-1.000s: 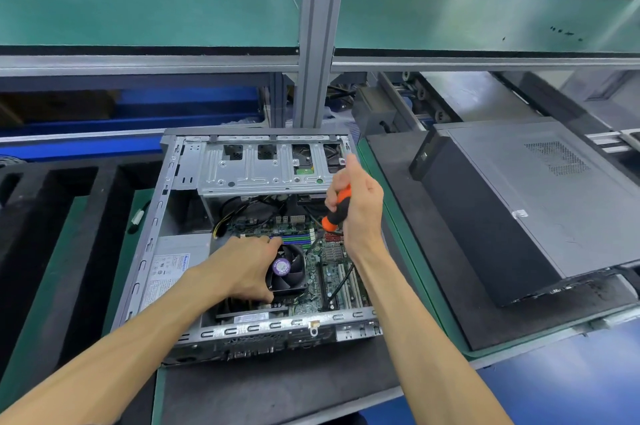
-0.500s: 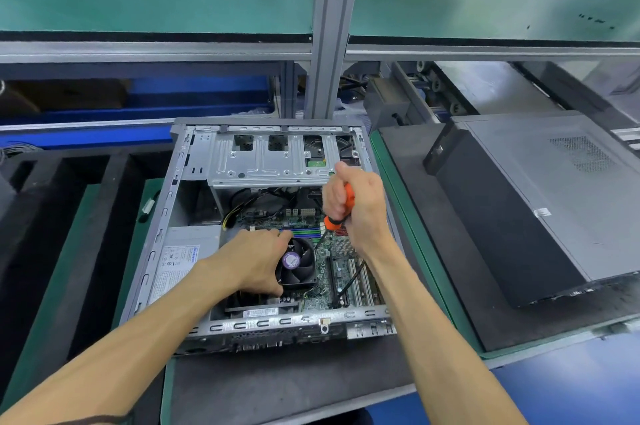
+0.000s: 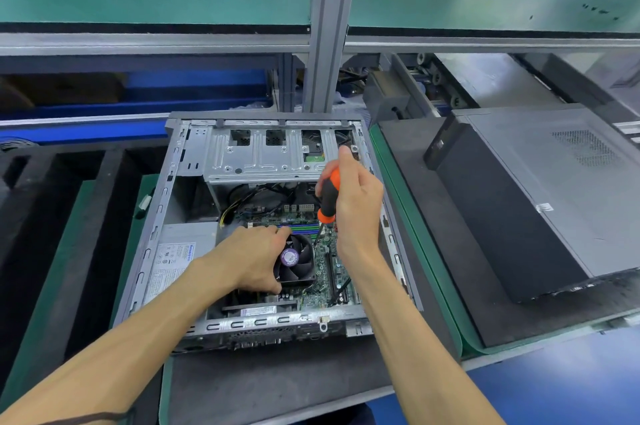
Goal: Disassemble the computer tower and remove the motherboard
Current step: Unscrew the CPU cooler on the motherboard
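While the computer tower lies on its side, open face up, the motherboard sits low in its right half. Right hand wraps an orange-and-black screwdriver, held near upright, shaft pointing down at the board just right of the cooler fan. Left hand curls over the fan's left edge, thumb underneath, fingers on top. Screw lies straight below the tip along the tool's long axis; right hand nearer. Tip contact and screw head too small to make out. Left fingertips partly hidden by the fan. Likely loosening a cooler or board screw
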`<state>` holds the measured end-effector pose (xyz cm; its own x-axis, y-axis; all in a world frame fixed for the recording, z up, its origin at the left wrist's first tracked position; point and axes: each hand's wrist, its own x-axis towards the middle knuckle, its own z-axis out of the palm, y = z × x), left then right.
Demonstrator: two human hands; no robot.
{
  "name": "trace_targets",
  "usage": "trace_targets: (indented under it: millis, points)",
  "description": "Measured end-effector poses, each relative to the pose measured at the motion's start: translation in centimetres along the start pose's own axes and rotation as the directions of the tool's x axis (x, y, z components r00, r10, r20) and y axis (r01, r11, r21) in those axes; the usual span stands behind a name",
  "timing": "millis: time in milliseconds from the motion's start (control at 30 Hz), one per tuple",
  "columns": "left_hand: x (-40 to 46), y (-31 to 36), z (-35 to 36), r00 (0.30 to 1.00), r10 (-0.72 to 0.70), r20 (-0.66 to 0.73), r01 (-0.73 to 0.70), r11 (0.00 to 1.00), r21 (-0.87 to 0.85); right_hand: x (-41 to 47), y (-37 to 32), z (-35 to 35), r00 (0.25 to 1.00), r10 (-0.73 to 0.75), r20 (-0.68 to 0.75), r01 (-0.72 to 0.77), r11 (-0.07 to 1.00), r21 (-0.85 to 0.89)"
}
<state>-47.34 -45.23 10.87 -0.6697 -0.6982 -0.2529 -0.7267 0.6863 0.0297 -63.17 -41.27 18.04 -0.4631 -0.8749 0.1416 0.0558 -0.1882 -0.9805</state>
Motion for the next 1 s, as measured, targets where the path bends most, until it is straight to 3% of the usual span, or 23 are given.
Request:
trace_targets:
  millis: [133,233,333,567,633,800,933,1000]
  points:
    - [0.0,0.1,0.0,1.0,-0.006,0.012,0.006,1.0,-0.006,1.3,0.2,-0.6,0.976,0.035,0.215,-0.077,0.978,0.192]
    - [0.0,0.2,-0.2,1.0,-0.003,0.011,0.003,1.0,-0.012,2.1,0.3,-1.4,0.951,0.07,0.302,-0.145,0.961,0.234]
    - [0.0,0.2,-0.1,1.0,-0.01,0.025,0.011,1.0,-0.009,1.8,0.7,-1.6,0.958,0.047,0.285,-0.104,0.976,0.19]
    - [0.0,0.0,0.0,1.0,-0.007,0.026,0.007,1.0,-0.015,1.5,0.3,-0.7,0.994,0.077,0.073,-0.081,0.995,0.062]
    - [0.0,0.0,0.0,1.0,-0.003,0.025,0.003,1.0,-0.01,1.9,-0.2,-0.8,0.989,0.034,0.141,-0.039,0.999,0.031]
    - [0.0,0.0,-0.1,1.0,-0.001,0.017,0.001,1.0,0.007,2.2,-0.6,-0.1,0.96,0.109,0.258,-0.153,0.976,0.156]
    - [0.0,0.0,0.0,1.0,-0.003,0.022,0.003,1.0,0.001,1.6,-0.2,0.2,0.973,0.015,0.228,-0.034,0.996,0.081]
    - [0.0,0.0,0.0,1.0,-0.008,0.027,0.008,1.0,-0.008,1.2,0.1,0.2,0.985,0.027,0.169,-0.044,0.995,0.094]
